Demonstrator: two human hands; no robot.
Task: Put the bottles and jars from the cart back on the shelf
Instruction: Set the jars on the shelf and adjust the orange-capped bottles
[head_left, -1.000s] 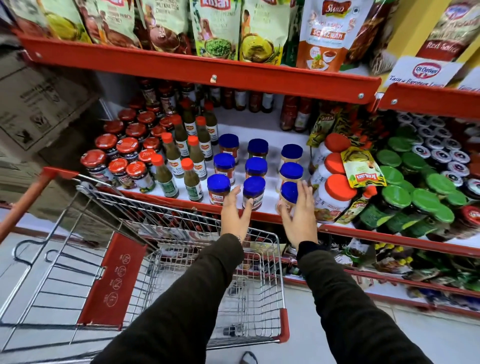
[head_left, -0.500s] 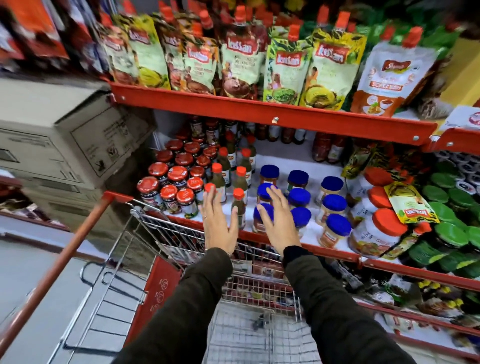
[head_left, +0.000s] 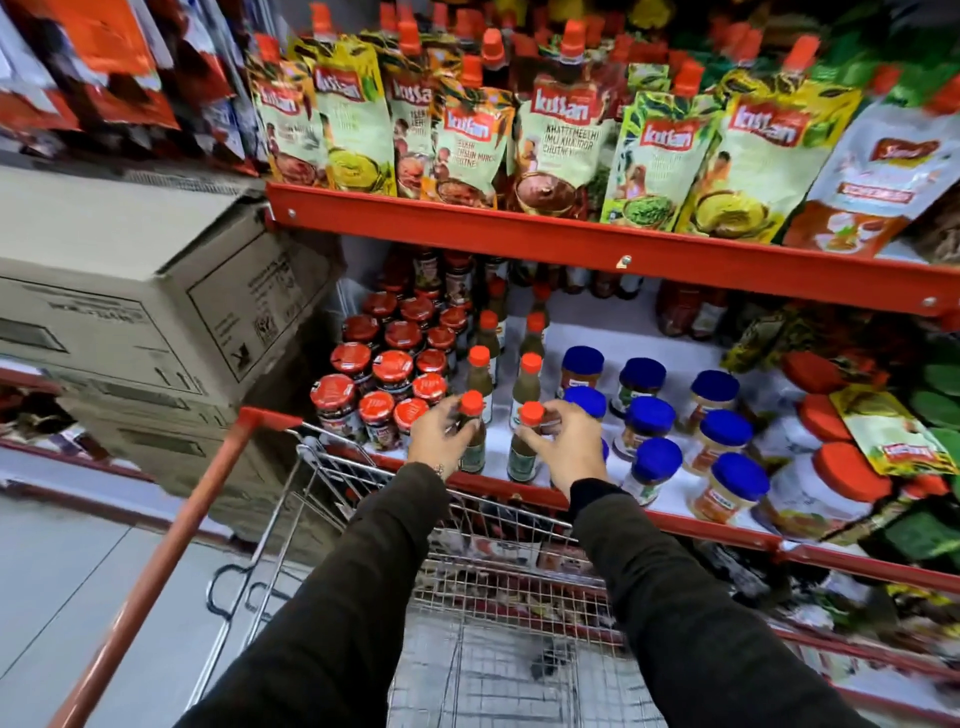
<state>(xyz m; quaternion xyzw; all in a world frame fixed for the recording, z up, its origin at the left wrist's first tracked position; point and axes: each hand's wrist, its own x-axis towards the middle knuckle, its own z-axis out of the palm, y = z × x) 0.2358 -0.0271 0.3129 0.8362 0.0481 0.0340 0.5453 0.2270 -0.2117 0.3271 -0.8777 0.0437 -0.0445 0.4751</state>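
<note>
On the red-edged shelf (head_left: 691, 527) stand red-lidded jars (head_left: 382, 379), green sauce bottles with orange caps and blue-lidded jars (head_left: 649, 415). My left hand (head_left: 441, 431) wraps the neck of the front-left green bottle (head_left: 472, 441). My right hand (head_left: 571, 441) wraps the front-right green bottle (head_left: 524, 447). Both bottles stand upright at the shelf's front edge. The wire cart (head_left: 498, 603) sits below my arms; its basket shows no bottles or jars.
Stacked cardboard boxes (head_left: 130, 322) stand to the left of the shelf. Sauce pouches (head_left: 561, 140) hang on the shelf above. Orange-lidded jars (head_left: 826, 488) and green-lidded jars fill the right side. The cart's red handle (head_left: 171, 545) slants across the lower left.
Both hands have moved left from the blue-lidded jars to the orange-capped green bottles and closed on them. The view has swung up and left.
</note>
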